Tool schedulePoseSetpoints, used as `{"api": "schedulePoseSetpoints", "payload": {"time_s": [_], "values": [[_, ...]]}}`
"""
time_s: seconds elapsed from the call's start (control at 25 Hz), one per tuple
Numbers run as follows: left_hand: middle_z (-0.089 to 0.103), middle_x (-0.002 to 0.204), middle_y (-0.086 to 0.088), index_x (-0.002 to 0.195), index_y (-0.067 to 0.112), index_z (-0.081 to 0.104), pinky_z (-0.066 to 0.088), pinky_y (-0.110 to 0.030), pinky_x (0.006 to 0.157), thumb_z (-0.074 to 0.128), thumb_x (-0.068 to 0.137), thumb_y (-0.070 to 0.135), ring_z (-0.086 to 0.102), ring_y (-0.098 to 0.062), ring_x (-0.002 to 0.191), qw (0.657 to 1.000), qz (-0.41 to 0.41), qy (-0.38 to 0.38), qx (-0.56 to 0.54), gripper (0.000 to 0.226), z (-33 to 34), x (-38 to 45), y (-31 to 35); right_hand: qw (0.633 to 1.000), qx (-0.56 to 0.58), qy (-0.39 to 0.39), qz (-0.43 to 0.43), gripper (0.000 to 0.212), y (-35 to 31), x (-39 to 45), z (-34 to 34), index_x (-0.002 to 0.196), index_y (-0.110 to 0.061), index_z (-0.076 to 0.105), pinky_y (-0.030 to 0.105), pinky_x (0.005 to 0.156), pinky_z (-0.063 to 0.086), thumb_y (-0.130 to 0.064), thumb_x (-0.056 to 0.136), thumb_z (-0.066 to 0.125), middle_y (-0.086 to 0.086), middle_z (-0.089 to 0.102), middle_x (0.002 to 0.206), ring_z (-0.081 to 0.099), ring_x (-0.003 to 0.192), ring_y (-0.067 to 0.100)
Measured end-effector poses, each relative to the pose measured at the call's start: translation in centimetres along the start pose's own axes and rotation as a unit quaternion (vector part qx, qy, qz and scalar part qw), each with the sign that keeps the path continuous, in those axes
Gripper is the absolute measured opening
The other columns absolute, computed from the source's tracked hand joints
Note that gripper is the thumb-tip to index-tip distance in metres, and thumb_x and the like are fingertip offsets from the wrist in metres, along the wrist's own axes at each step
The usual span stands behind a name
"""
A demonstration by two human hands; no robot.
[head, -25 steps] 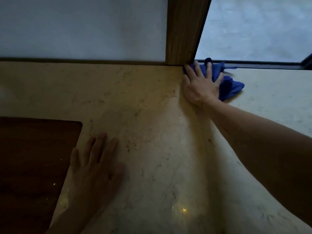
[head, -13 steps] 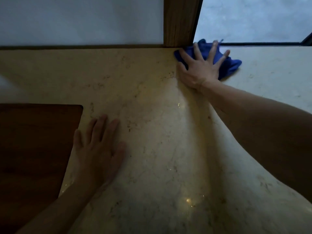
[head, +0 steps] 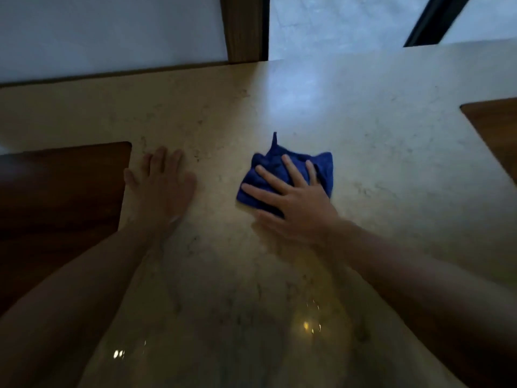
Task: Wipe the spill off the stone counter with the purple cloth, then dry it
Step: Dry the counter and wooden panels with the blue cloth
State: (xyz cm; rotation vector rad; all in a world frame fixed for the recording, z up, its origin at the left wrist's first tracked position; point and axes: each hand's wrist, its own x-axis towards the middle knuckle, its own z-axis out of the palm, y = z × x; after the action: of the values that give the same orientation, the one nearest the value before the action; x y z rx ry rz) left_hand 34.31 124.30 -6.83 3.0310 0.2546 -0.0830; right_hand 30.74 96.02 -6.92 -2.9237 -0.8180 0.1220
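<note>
Purple cloth [head: 275, 169], bunched into a rough square, lies on the stone counter [head: 377, 141] just right of the frame's centre, pinned under my right hand [head: 296, 208]. My fingers [head: 293, 172] are spread straight and flat across its near half, with the palm and heel of the hand coming off its lower right edge onto the bare stone; I press it and do not clutch it. Most of the cloth shows beyond and to the left of my fingertips. One thin corner sticks up toward the top of the frame, and the cloth's longer side runs from lower left to upper right, though the folds make that hard to judge exactly.

My right forearm enters from the lower right corner and angles up toward the centre, wrist low to the counter. My left hand [head: 162, 186] lies flat on the stone to the left of the cloth and apart from it, fingers straight and close together, pointing to the top of the frame, holding nothing; its forearm comes in from the lower left.

Just left of that hand is a dark wooden panel [head: 61, 197] set into the counter, and a second wood panel [head: 495, 130] shows at the right edge. A wooden post [head: 243, 29] rises at the counter's far edge, top centre. Small bright glints [head: 307, 326] sit on the stone low in the frame; I cannot tell whether they are wet spots or reflections.
</note>
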Motion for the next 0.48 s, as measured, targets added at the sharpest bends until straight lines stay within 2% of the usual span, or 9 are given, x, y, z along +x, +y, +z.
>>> {"api": "schedulePoseSetpoints", "payload": {"time_s": [0.08, 0.16, 0.24, 0.32, 0.4, 0.48], "values": [[0.018, 0.164, -0.004, 0.152, 0.029, 0.027, 0.006, -0.063, 0.117, 0.033, 0.098, 0.051, 0.013, -0.030, 0.150, 0.999, 0.017, 0.005, -0.031, 0.058, -0.3, -0.7, 0.0, 1.000, -0.004, 0.005, 0.022, 0.056, -3.3, -7.2, 0.7, 0.151, -0.057, 0.004, 0.067, 0.115, -0.003, -0.070, 0.097, 0.012, -0.013, 0.004, 0.165, -0.009, 0.150, 0.039], [0.027, 0.159, -0.010, 0.148, 0.024, 0.035, 0.014, -0.061, 0.117, 0.038, 0.098, 0.048, 0.025, -0.034, 0.144, 0.998, 0.060, 0.017, -0.032, 0.056, -0.4, -1.4, -1.0, 0.999, -0.003, 0.007, 0.045, 0.055, -6.4, -14.0, 1.8, 0.151, -0.056, 0.007, 0.067, 0.116, -0.002, -0.068, 0.098, 0.017, -0.013, 0.006, 0.165, -0.007, 0.151, 0.039], [0.035, 0.154, -0.012, 0.143, 0.024, 0.037, 0.020, -0.060, 0.115, 0.034, 0.098, 0.049, 0.034, -0.037, 0.138, 0.995, 0.095, 0.019, -0.001, 0.052, -0.5, -3.0, -2.8, 0.997, -0.008, 0.016, 0.075, 0.055, -9.7, -20.6, 2.5, 0.152, -0.054, 0.014, 0.067, 0.116, 0.004, -0.068, 0.098, 0.020, -0.013, 0.014, 0.164, 0.002, 0.151, 0.038], [0.036, 0.152, -0.013, 0.143, 0.024, 0.034, 0.018, -0.061, 0.116, 0.026, 0.098, 0.052, 0.034, -0.037, 0.139, 0.995, 0.098, -0.007, 0.025, 0.054, -1.2, -4.9, -4.8, 0.992, -0.021, 0.024, 0.122, 0.055, -13.5, -26.1, 3.0, 0.152, -0.054, 0.017, 0.065, 0.113, 0.010, -0.068, 0.098, 0.024, -0.014, 0.018, 0.163, 0.008, 0.151, 0.036], [0.032, 0.155, -0.012, 0.146, 0.023, 0.030, 0.014, -0.059, 0.118, 0.022, 0.099, 0.054, 0.028, -0.035, 0.143, 0.996, 0.083, -0.027, 0.031, 0.057, -1.8, -6.7, -6.5, 0.982, -0.009, 0.031, 0.189, 0.054, -17.2, -29.4, 3.6, 0.150, -0.055, 0.021, 0.065, 0.111, 0.016, -0.068, 0.098, 0.025, -0.015, 0.022, 0.162, 0.018, 0.150, 0.035], [0.028, 0.158, -0.010, 0.148, 0.025, 0.029, 0.013, -0.059, 0.119, 0.029, 0.099, 0.051, 0.024, -0.034, 0.145, 0.997, 0.069, -0.045, 0.012, 0.055, -2.3, -8.4, -8.0, 0.949, 0.021, 0.033, 0.312, 0.053, -20.7, -30.0, 3.8, 0.147, -0.054, 0.029, 0.066, 0.111, 0.018, -0.067, 0.097, 0.021, -0.011, 0.032, 0.158, 0.028, 0.145, 0.038]]}}
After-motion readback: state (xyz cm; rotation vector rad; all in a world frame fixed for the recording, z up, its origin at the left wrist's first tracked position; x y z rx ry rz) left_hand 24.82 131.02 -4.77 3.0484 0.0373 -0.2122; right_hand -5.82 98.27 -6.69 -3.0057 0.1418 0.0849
